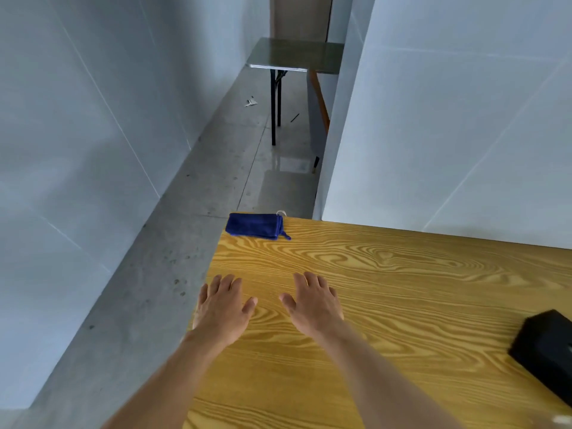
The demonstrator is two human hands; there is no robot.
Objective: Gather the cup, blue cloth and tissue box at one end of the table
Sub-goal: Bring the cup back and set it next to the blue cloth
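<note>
A folded blue cloth (254, 225) lies at the far left corner of the wooden table (402, 274), with a small loop at its right end. A black tissue box (544, 348) sits at the right edge of the view, partly cut off. My left hand (221, 306) hovers flat over the table's left edge, fingers spread, holding nothing. My right hand (315, 301) is beside it, also open and empty. Both hands are well short of the cloth. No cup is in view.
The table's left edge drops to a grey concrete floor (148, 289). White walls stand to the left and behind the table. A small dark folding table (294, 55) stands farther down the corridor.
</note>
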